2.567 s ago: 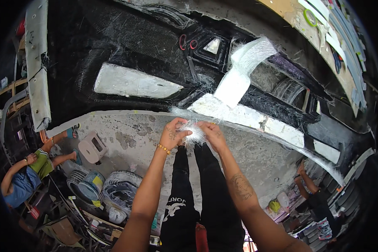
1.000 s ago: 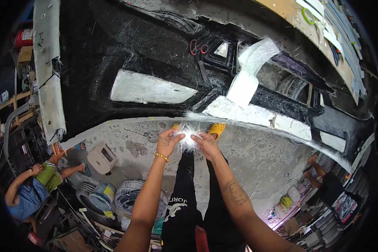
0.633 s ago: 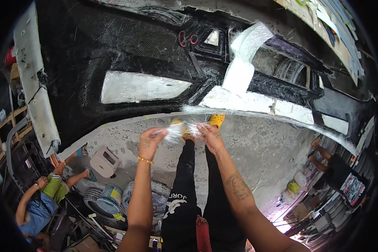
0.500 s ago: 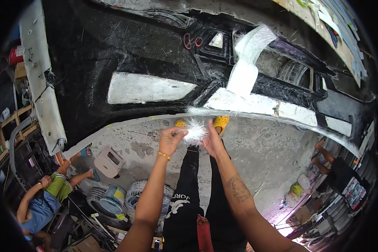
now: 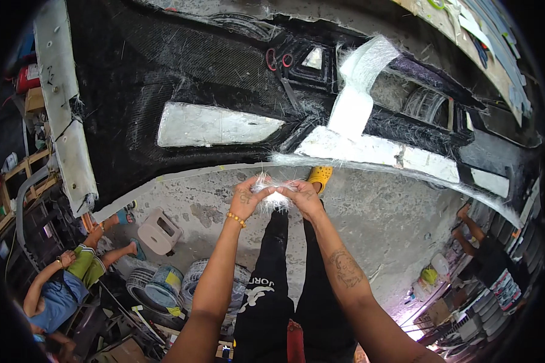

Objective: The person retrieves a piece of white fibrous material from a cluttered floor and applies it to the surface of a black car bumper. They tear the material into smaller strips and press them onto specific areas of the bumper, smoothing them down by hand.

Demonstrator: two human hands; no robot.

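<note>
Between my hands is a small tuft of white fiberglass mat (image 5: 274, 201), its loose strands sticking out above and below. My left hand (image 5: 246, 198) pinches its left side between thumb and fingers. My right hand (image 5: 306, 199) grips the right side the same way, and the thumbs nearly meet. Just beyond them lies a large black fiber-lined mold (image 5: 224, 78), shaped like a car bumper. A strip of white fiberglass mat (image 5: 352, 107) drapes over its middle. Scissors with red handles (image 5: 280, 60) rest on the black surface.
A beige stool (image 5: 159, 232) stands on the concrete floor at left, near stacked tires and a bucket (image 5: 163, 285). One person (image 5: 60, 296) sits at lower left; another (image 5: 493, 260) is at the right edge. A board with tools (image 5: 478, 45) is at upper right.
My right hand has moved in from an open pose beside the fiberglass tuft and now grips it. The tuft sits slightly lower, partly covered by my fingers.
</note>
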